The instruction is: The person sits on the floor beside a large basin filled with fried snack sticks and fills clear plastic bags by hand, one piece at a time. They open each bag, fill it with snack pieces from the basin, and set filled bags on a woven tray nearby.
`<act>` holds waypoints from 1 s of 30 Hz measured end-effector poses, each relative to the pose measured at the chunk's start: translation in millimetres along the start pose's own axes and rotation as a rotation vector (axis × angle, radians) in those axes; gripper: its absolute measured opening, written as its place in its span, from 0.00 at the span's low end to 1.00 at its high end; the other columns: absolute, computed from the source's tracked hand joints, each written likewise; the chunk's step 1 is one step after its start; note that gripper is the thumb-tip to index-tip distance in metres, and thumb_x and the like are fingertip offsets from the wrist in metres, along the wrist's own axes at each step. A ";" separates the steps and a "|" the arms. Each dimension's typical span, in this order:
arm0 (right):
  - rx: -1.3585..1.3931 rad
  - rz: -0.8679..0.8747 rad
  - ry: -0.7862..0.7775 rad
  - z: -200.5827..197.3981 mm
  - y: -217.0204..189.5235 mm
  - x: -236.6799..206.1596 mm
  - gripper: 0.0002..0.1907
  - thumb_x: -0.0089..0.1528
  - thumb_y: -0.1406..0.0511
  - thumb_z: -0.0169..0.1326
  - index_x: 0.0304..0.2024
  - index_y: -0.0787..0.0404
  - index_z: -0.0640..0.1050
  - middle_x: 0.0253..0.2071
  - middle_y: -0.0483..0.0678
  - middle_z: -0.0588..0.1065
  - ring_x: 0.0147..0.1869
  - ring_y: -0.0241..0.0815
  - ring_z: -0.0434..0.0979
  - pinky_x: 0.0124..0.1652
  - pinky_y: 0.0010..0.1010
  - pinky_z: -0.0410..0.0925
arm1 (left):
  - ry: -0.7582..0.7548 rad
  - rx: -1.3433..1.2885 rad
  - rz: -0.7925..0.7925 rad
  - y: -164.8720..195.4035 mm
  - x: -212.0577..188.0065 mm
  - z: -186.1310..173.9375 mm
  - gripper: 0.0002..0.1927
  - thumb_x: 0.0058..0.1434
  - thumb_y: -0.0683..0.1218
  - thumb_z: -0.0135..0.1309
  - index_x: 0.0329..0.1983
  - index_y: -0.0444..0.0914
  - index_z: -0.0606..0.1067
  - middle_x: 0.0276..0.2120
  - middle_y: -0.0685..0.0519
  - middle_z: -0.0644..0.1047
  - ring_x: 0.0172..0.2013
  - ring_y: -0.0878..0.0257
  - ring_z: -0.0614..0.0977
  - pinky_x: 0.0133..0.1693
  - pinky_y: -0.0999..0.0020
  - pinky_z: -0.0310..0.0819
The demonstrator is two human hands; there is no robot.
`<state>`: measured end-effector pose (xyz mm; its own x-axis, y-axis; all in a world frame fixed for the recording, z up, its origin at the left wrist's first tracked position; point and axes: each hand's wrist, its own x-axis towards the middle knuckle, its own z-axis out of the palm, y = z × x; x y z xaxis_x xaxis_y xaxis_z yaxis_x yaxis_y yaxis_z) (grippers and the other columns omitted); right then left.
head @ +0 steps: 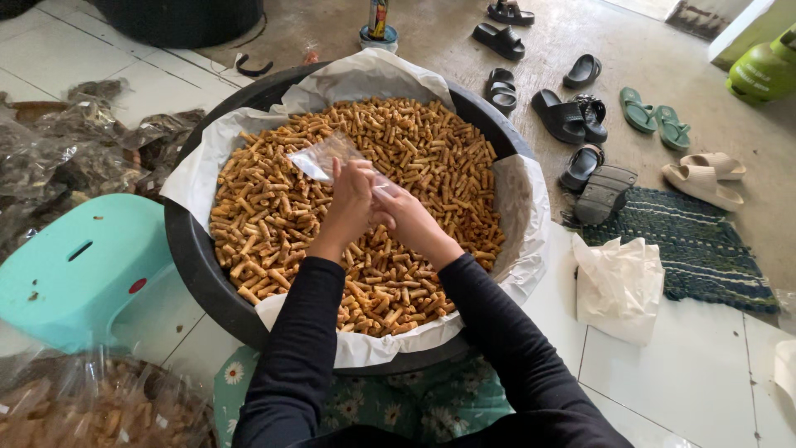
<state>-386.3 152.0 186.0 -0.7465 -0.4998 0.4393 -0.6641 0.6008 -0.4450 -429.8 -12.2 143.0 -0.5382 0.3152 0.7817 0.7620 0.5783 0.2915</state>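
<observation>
Landmark: the black basin (192,249), lined with white paper and heaped with short golden-brown snack sticks (274,216)

Left of the basin stood a turquoise plastic stool (79,265); behind the stool lay crumpled dark plastic bags (75,149), and at the near-left corner of the basin, filled clear bags of the same sticks (91,411)

Over the basin's middle, the left hand (350,203) and right hand (406,217) were both closed on a small clear plastic bag (319,158), pinching it at its mouth edge with the body of the bag standing up and away. The bag looked empty or nearly so. Judged: very light, limp, slippery film, likely to cling shut; best taken at the two lips of the opening. The sticks appeared dry, light and brittle, better scooped loosely than squeezed

Behind the basin stood a small can (378,25) with a coloured label. Right of the basin lay a folded white bag (618,286), a dark green mat (705,249) and scattered sandals (572,116). At far right behind these, a green gas cylinder (763,70)
</observation>
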 end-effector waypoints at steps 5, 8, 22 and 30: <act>-0.050 0.133 -0.039 -9.8 -7.1 7.0 0.34 0.65 0.63 0.57 0.73 0.49 0.63 0.65 0.54 0.72 0.59 0.56 0.77 0.55 0.44 0.72 | 0.389 -0.027 -0.393 -9.9 13.5 10.5 0.40 0.66 0.77 0.18 0.53 0.38 0.57 0.61 0.45 0.61 0.73 0.46 0.59 0.77 0.36 0.28; 0.000 -0.034 0.028 -2.9 -12.7 7.9 0.35 0.65 0.62 0.58 0.74 0.48 0.62 0.68 0.55 0.69 0.66 0.58 0.73 0.61 0.45 0.69 | 0.755 -0.770 -0.648 -20.3 11.8 -5.2 0.53 0.67 0.81 0.26 0.74 0.34 0.41 0.73 0.41 0.48 0.75 0.46 0.49 0.76 0.44 0.39; 0.183 -0.118 0.001 -14.1 -9.5 7.6 0.35 0.67 0.70 0.52 0.76 0.55 0.59 0.76 0.63 0.59 0.78 0.62 0.58 0.72 0.46 0.58 | 0.122 -1.742 -0.718 -2.8 10.6 16.6 0.61 0.59 0.76 0.51 0.77 0.31 0.46 0.60 0.42 0.71 0.62 0.50 0.73 0.59 0.54 0.75; 0.414 -0.078 -0.412 -6.2 32.6 17.1 0.22 0.70 0.71 0.51 0.67 0.58 0.72 0.64 0.54 0.76 0.67 0.46 0.75 0.65 0.37 0.67 | 0.633 -1.372 -0.908 -73.4 7.4 -22.9 0.66 0.48 0.71 0.65 0.79 0.49 0.39 0.62 0.42 0.63 0.63 0.48 0.66 0.64 0.41 0.64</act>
<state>-420.5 166.9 183.8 -0.5942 -0.7838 0.1805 -0.6169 0.3002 -0.7275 -481.5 -69.6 140.0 -0.9693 -0.2240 0.1012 0.2332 -0.7078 0.6668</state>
